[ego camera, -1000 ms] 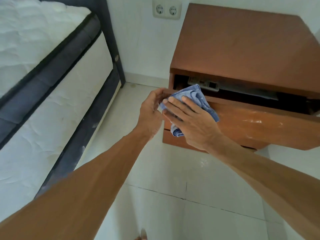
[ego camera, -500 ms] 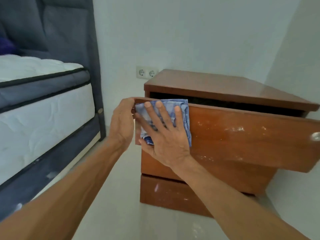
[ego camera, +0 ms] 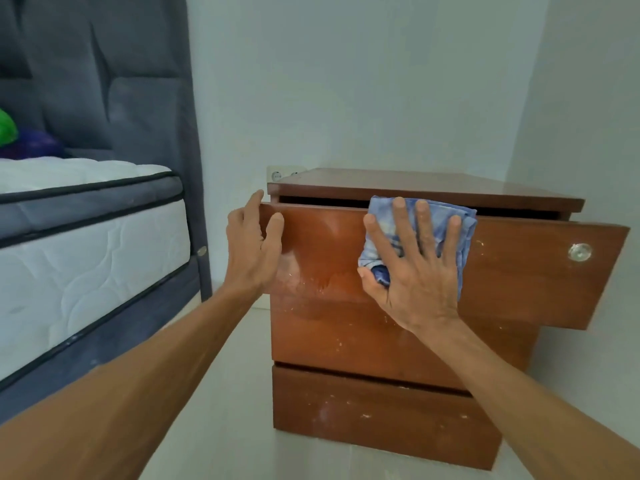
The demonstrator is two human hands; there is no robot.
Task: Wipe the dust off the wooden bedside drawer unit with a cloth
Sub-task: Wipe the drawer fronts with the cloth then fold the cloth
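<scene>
The wooden bedside drawer unit (ego camera: 381,403) stands on the floor against the wall. Its top drawer (ego camera: 526,271) is pulled out and angled toward me, with a round knob (ego camera: 579,252) near its right end. A crumpled blue cloth (ego camera: 433,216) lies flat against the drawer front. My right hand (ego camera: 415,268) presses the cloth with spread, straight fingers, the thumb tucked under its lower left corner. My left hand (ego camera: 254,245) grips the drawer's left end, fingers curled round its edge. A wiped, shinier patch shows between the two hands; pale specks remain lower down.
A bed with a white mattress (ego camera: 86,258) and a grey padded headboard (ego camera: 104,81) stands at the left, close to the unit. A wall socket (ego camera: 282,173) sits behind the unit's left corner. Pale tiled floor (ego camera: 225,393) lies between bed and unit.
My right hand has slid the cloth rightward along the drawer front, away from the left end. My view has dropped lower, facing the drawer front. My left hand still holds the left end.
</scene>
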